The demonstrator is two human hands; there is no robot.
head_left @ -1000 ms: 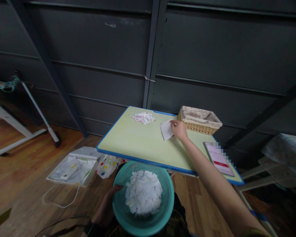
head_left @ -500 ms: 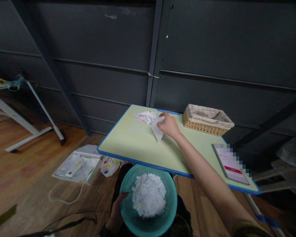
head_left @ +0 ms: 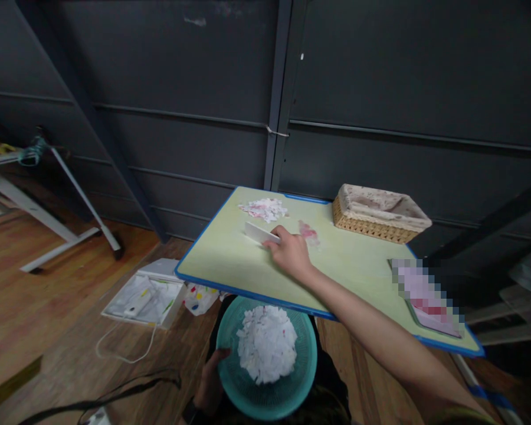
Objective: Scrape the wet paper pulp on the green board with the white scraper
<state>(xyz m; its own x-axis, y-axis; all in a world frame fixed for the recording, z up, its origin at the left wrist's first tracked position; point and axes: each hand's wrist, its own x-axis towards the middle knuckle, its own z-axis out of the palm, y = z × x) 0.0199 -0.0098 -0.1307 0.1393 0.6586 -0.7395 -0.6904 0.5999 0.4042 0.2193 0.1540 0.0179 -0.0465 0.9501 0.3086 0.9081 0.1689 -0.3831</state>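
Observation:
My right hand (head_left: 289, 254) reaches over the pale green table (head_left: 230, 254) and pinches a white card (head_left: 260, 233) that rests on the tabletop. Just beyond the card lies a small heap of paper scraps (head_left: 264, 209). A faint pink smear (head_left: 308, 232) shows on the table to the right of my hand. Below the table's near edge, my left hand (head_left: 212, 378) grips the rim of a teal bowl (head_left: 305, 360) heaped with white paper scraps (head_left: 266, 342).
A lined wicker basket (head_left: 380, 213) stands at the table's back right. A blurred phone or tablet (head_left: 427, 295) lies at the right edge. On the wooden floor at the left sit a white tray (head_left: 144, 293) with a cord and a plastic bag (head_left: 199, 297). Dark wall panels rise behind.
My right hand has drawn the white card leftward and nearer to me across the table, past the scrap heap. A pink smear now shows where the card was. The bowl stays in my left hand.

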